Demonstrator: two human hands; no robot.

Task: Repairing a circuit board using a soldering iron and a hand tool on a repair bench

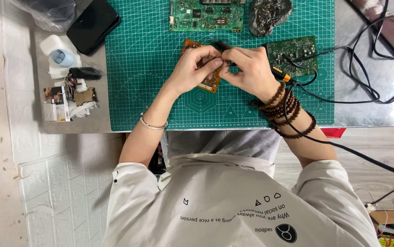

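Left hand and right hand together at mat centre, fingers pinched on small orange-brown circuit board lying on green gridded cutting mat; black-orange soldering iron held under right hand, cable trailing right. Two green circuit boards: large one at top, smaller one right. Crumpled grey foil lump top. Small rectangular printed package at table left; white roll with pale blue cap above it; clear plastic bag top left, contents unclear

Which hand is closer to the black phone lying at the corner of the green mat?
Left. The left hand sits nearer the flat black phone; the right hand is beyond it, farther away.
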